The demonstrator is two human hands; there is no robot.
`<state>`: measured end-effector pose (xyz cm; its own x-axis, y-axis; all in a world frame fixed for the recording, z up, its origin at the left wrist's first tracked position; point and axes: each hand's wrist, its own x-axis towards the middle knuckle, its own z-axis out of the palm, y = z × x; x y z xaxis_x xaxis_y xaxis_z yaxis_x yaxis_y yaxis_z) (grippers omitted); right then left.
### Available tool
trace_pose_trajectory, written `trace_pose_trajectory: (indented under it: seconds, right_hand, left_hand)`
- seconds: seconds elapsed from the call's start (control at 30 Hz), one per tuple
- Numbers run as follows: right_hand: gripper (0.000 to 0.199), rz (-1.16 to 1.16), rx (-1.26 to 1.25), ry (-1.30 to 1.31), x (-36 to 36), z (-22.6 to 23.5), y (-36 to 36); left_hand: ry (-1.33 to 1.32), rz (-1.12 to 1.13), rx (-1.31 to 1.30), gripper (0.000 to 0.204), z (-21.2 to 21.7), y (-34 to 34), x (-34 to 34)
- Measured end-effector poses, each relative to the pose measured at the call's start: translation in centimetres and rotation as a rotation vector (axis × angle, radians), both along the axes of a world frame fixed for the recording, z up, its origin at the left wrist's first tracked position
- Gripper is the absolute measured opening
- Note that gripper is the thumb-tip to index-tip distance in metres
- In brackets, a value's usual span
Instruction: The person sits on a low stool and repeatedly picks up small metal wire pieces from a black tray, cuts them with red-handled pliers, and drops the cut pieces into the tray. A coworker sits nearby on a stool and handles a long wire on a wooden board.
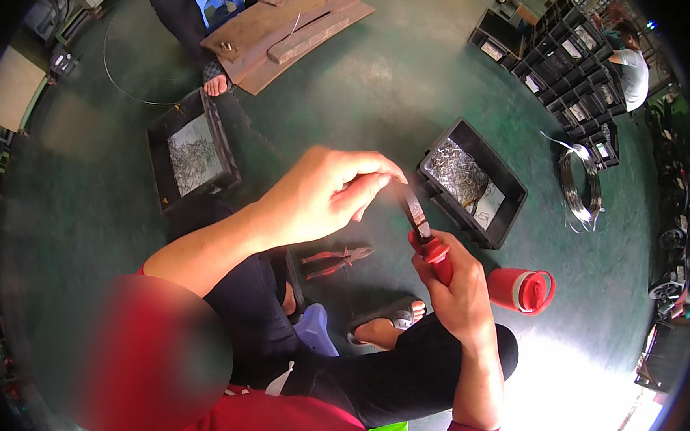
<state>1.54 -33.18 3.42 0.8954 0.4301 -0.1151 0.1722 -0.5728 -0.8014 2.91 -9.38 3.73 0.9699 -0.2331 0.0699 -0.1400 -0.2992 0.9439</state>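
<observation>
Green floor [353,89]: left bin [225,153] at ten o'clock, right bin [509,220] at two, both holding metal bits.
Red-handled pliers [421,225]: three o'clock from centre, head toward eleven.
Right hand [457,289]: wrapped around the pliers.
Left hand [322,194]: thumb and forefinger close together by the tip; cannot tell whether they pinch anything.

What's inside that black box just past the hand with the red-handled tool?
The black box holds lots of thin, shiny metal pieces, and a pale surface shows beside them. Whatever the pile covers can't be seen.
</observation>
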Motion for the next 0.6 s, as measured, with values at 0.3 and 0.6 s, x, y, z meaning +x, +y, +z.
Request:
trace_pose_trajectory:
  seconds: [0.3, 0.6]
  right_hand:
    - [0.043, -0.071, -0.240, -0.310, -0.6, -0.8, 0.6]
    - [0.041, -0.129, -0.390, -0.584, -0.6, -1.6, 1.1]
  left_hand:
    - [0.151, -0.002, -0.068, 0.022, 0.2, -0.1, -0.2]
    - [0.218, -0.016, -0.091, 0.024, 0.2, 0.2, 0.0]
